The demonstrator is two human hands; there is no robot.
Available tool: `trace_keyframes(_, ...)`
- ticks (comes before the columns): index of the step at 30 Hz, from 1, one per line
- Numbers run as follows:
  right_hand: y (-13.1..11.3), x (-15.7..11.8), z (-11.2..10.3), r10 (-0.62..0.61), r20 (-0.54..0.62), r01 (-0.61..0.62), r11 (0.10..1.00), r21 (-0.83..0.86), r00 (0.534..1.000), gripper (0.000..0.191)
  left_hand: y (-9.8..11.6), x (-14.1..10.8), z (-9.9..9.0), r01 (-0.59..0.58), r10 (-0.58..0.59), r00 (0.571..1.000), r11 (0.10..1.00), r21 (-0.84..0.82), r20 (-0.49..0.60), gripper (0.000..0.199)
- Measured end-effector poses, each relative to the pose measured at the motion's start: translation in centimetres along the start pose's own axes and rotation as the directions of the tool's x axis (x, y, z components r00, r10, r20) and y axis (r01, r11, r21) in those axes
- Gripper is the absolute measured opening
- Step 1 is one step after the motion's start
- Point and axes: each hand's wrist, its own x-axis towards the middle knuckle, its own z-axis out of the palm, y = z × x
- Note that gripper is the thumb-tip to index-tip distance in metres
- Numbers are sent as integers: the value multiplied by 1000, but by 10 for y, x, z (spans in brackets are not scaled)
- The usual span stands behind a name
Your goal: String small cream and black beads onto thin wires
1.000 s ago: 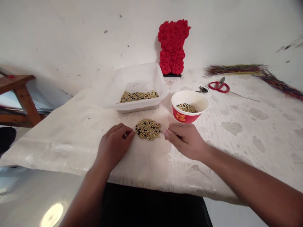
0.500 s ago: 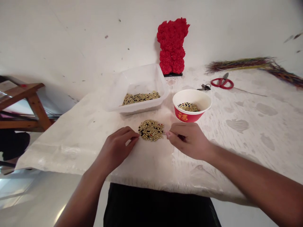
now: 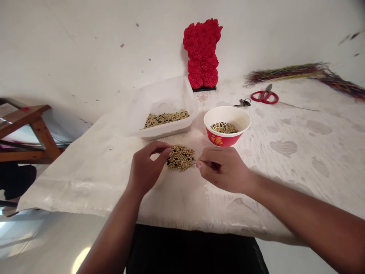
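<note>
A flat round patch of small beads (image 3: 182,158), mostly tan with dark ones and a few reddish ones, lies on the tabletop between my hands. At its upper left edge, my left hand (image 3: 146,165) has thumb and forefinger closed on the rim beads; whether the beads are joined or loose I cannot tell. My right hand (image 3: 225,167) is curled at the right edge, pinching a thin wire (image 3: 195,163) whose tip reaches the beads. Behind them stand a white plastic tub (image 3: 168,131) with a layer of beads and a red and white paper bowl (image 3: 222,140) holding more.
A red rose-covered figure (image 3: 202,53) stands against the wall. Behind the bowl lie keys (image 3: 243,102), red-handled scissors (image 3: 265,97) and a bundle of coloured wires (image 3: 288,74). A wooden stool (image 3: 42,129) is at the left. The table's front edge runs close to my lap.
My left hand has shifted up and right along the bead patch's edge. My right hand keeps its pinch at the right side. The whole view has moved slightly.
</note>
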Motion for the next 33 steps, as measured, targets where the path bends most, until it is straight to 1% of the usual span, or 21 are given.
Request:
trace_keyframes(3, -1, 0, 0, -25, 18, 24, 999, 36, 1000, 18, 11, -17, -4, 47, -53, 997, 994, -96, -61, 9)
trace_keyframes(5, -2, -1, 0, -30, 33, 28, 998, 52, 999, 14, 19, -34, -4, 81, -89, 994, 988, -131, -62, 9)
trace_keyframes(7, -2, -2, 0, -30, 51, 27, 998, 63, 998, 12, 26, -51, -1, 107, -115, 993, 981, -163, -39, 7)
trace_keyframes(9, -2, -2, 0, -36, 80, 30, 997, 77, 996, 11, 30, -65, 4, 146, -167, 983, 959, -241, -70, 5)
trace_keyframes(11, -2, -3, -1, -46, 118, 35, 995, 93, 992, 11, 30, -73, 8, 200, -237, 968, 929, -311, -86, 4)
trace_keyframes(14, -1, -3, -2, -40, 174, 21, 994, 106, 984, 11, 28, -75, 13, 247, -305, 946, 900, -360, -112, 7)
trace_keyframes(16, -2, -3, -2, -38, 205, 15, 994, 111, 978, 12, 28, -74, 15, 239, -297, 948, 901, -362, -112, 10)
trace_keyframes(19, -3, -2, -2, -55, 236, 30, 993, 111, 970, 13, 27, -74, 15, 183, -214, 975, 926, -329, -59, 8)
trace_keyframes(22, -2, -1, -2, -60, 233, 38, 994, 99, 971, 14, 27, -75, 13, 112, -118, 993, 948, -297, -4, 9)
trace_keyframes(25, -1, -2, -2, -51, 207, 35, 996, 80, 977, 14, 28, -77, 11, 95, -92, 995, 948, -305, 25, 14)
trace_keyframes(28, -1, -3, -2, -57, 204, 40, 995, 86, 977, 12, 29, -77, 9, 128, -127, 992, 944, -304, 24, 15)
trace_keyframes(33, -3, -3, -2, -58, 243, 34, 994, 101, 968, 13, 31, -76, 8, 234, -231, 972, 949, -209, 38, 19)
